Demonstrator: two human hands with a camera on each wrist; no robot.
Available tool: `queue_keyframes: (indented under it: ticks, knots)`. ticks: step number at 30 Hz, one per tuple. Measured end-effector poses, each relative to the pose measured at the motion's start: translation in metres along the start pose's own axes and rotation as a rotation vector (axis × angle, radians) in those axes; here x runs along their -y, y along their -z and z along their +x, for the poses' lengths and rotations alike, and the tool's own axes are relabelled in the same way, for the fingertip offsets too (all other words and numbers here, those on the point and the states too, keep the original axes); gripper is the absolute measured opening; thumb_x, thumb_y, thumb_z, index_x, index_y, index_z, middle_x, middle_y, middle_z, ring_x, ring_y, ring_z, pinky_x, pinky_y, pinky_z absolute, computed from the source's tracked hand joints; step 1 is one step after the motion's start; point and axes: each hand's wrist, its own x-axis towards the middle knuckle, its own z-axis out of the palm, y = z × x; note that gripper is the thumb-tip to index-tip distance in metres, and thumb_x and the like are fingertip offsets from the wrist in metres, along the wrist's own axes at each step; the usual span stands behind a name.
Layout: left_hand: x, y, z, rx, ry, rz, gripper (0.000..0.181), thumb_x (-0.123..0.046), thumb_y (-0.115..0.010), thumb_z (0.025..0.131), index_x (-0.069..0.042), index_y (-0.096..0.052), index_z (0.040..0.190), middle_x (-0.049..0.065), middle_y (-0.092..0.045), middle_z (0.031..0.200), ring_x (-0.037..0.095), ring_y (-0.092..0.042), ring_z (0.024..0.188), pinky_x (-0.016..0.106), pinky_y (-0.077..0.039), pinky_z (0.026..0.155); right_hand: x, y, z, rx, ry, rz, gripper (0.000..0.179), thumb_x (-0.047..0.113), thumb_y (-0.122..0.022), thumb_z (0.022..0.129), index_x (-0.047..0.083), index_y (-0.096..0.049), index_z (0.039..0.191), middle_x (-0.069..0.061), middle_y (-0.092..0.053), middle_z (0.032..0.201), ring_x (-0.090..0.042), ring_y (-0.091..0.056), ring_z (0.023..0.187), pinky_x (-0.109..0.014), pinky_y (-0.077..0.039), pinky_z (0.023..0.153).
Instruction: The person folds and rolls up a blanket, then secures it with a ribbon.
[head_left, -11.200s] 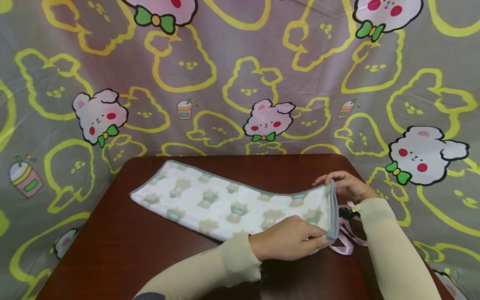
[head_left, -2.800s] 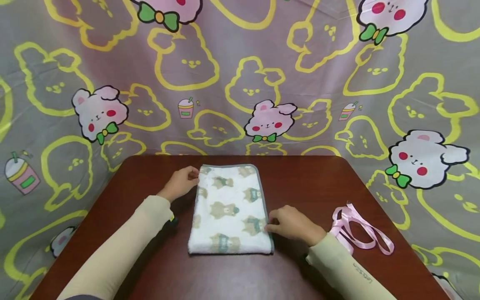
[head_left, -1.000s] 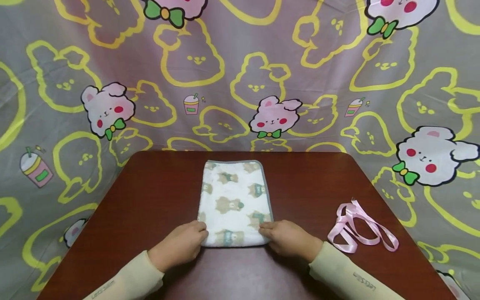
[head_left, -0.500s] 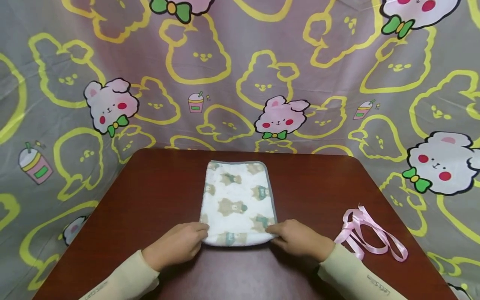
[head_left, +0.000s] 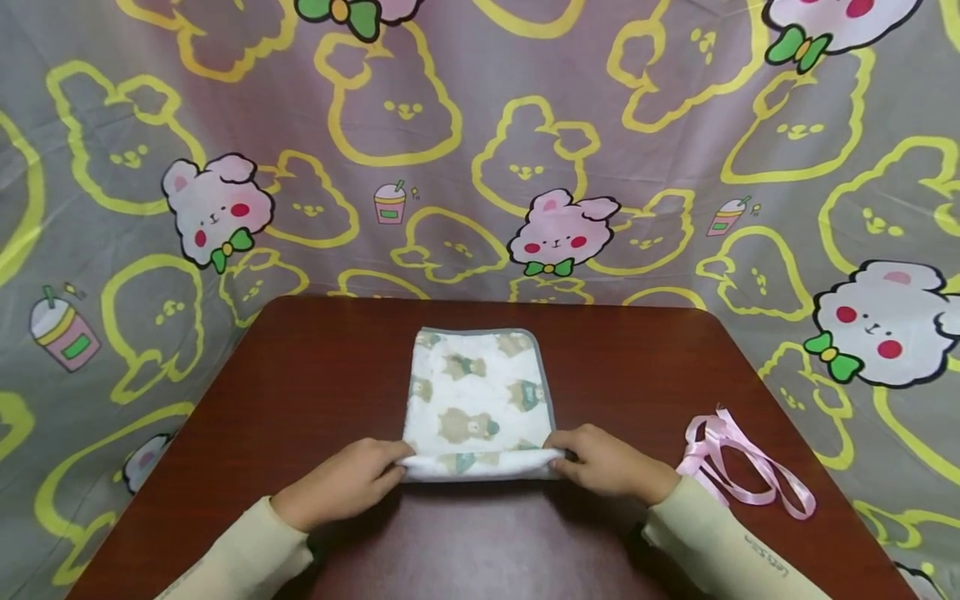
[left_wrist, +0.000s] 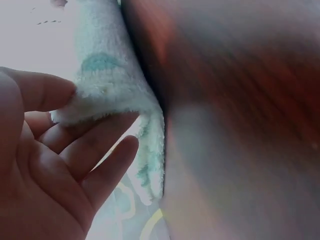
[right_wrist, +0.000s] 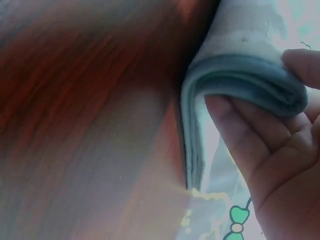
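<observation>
A white fleecy blanket (head_left: 472,387) with beige bears and a grey-blue trim lies folded on the brown table. Its near edge is lifted and turned back into a roll. My left hand (head_left: 341,483) pinches the roll's left end, thumb on one side and fingers beneath, as the left wrist view shows. At the other end my right hand (head_left: 618,462) grips the trimmed corner. In the right wrist view the stacked layers of the trim (right_wrist: 240,62) curl over my fingers (right_wrist: 245,132), while the flat part of the blanket stays below.
A loose tangle of pink ribbon (head_left: 750,467) lies on the table (head_left: 315,375) to the right of my right hand. Behind and at both sides hangs a grey curtain (head_left: 450,100) printed with yellow outlines and white bunny faces.
The blanket, earlier stretched long, was folded to a smaller rectangle. Both hands then moved to its near corners, and the near edge has since been lifted and rolled away from me.
</observation>
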Motion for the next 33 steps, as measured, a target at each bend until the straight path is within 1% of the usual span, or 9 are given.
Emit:
queue_keyframes:
  ticks: [5, 9, 12, 15, 19, 23, 25, 29, 33]
  knots:
    - [0.002, 0.003, 0.002, 0.007, 0.05, -0.112, 0.015, -0.007, -0.06, 0.094, -0.018, -0.065, 0.102, -0.015, -0.057, 0.077, -0.001, -0.051, 0.065, 0.023, -0.046, 0.062, 0.0, 0.002, -0.001, -0.003, -0.051, 0.055, 0.009, 0.018, -0.063, 0.094, 0.027, -0.061, 0.096, 0.019, -0.056, 0.075, -0.002, -0.053, 0.068, -0.024, -0.045, 0.063]
    - [0.003, 0.007, 0.003, -0.005, 0.086, -0.198, 0.017, -0.004, -0.06, 0.092, -0.018, -0.065, 0.101, -0.014, -0.056, 0.073, 0.0, -0.049, 0.06, 0.023, -0.045, 0.058, 0.001, 0.002, 0.0, -0.025, -0.049, 0.098, 0.006, 0.018, -0.06, 0.097, 0.024, -0.061, 0.098, 0.017, -0.057, 0.079, -0.003, -0.054, 0.073, -0.025, -0.046, 0.066]
    - [0.003, 0.007, 0.003, -0.01, 0.103, -0.226, 0.017, -0.004, -0.061, 0.091, -0.018, -0.065, 0.1, -0.013, -0.057, 0.074, 0.001, -0.048, 0.06, 0.024, -0.044, 0.057, 0.0, 0.002, 0.0, -0.031, -0.051, 0.13, 0.005, 0.017, -0.059, 0.097, 0.022, -0.061, 0.097, 0.015, -0.058, 0.081, -0.004, -0.054, 0.076, -0.026, -0.046, 0.068]
    - [0.003, 0.005, 0.005, -0.001, 0.12, -0.219, 0.016, -0.004, -0.06, 0.093, -0.017, -0.064, 0.101, -0.013, -0.054, 0.072, 0.001, -0.046, 0.059, 0.024, -0.043, 0.057, -0.002, 0.0, 0.001, -0.018, -0.087, 0.155, 0.005, 0.017, -0.058, 0.098, 0.021, -0.062, 0.099, 0.014, -0.058, 0.082, -0.005, -0.054, 0.076, -0.027, -0.046, 0.069]
    - [0.003, 0.003, 0.006, -0.004, 0.149, -0.196, 0.015, -0.004, -0.057, 0.095, -0.016, -0.062, 0.104, -0.013, -0.049, 0.069, 0.001, -0.044, 0.059, 0.025, -0.042, 0.058, -0.005, -0.003, 0.002, -0.011, -0.14, 0.169, 0.006, 0.02, -0.056, 0.1, 0.02, -0.06, 0.103, 0.014, -0.053, 0.075, -0.005, -0.052, 0.071, -0.027, -0.045, 0.067]
    - [0.004, 0.004, 0.007, -0.014, 0.169, -0.198, 0.015, -0.004, -0.056, 0.095, -0.015, -0.062, 0.102, -0.012, -0.046, 0.067, 0.003, -0.044, 0.059, 0.026, -0.041, 0.058, -0.005, -0.004, 0.004, -0.016, -0.156, 0.172, 0.006, 0.021, -0.055, 0.101, 0.02, -0.059, 0.104, 0.013, -0.051, 0.072, -0.006, -0.052, 0.069, -0.028, -0.045, 0.066]
    - [0.004, 0.002, 0.008, -0.004, 0.181, -0.19, 0.014, -0.004, -0.056, 0.094, -0.015, -0.062, 0.101, -0.012, -0.048, 0.068, 0.003, -0.045, 0.06, 0.026, -0.042, 0.058, -0.006, -0.005, 0.004, 0.002, -0.165, 0.179, 0.005, 0.02, -0.055, 0.101, 0.02, -0.059, 0.103, 0.012, -0.052, 0.072, -0.005, -0.052, 0.066, -0.027, -0.046, 0.064]
    - [0.007, -0.007, 0.012, 0.023, 0.216, -0.13, 0.013, -0.007, -0.056, 0.094, -0.015, -0.063, 0.1, -0.012, -0.055, 0.074, 0.003, -0.048, 0.065, 0.026, -0.043, 0.063, -0.008, -0.008, 0.003, 0.034, -0.176, 0.197, 0.004, 0.018, -0.056, 0.1, 0.018, -0.06, 0.101, 0.011, -0.053, 0.069, -0.004, -0.053, 0.06, -0.026, -0.047, 0.059]
    - [0.007, -0.013, 0.015, 0.006, 0.251, -0.083, 0.014, -0.006, -0.057, 0.094, -0.015, -0.065, 0.101, -0.011, -0.06, 0.082, 0.005, -0.051, 0.071, 0.028, -0.045, 0.067, -0.009, -0.01, 0.004, 0.01, -0.175, 0.193, 0.005, 0.017, -0.058, 0.099, 0.015, -0.061, 0.102, 0.01, -0.054, 0.069, -0.004, -0.052, 0.058, -0.027, -0.046, 0.058]
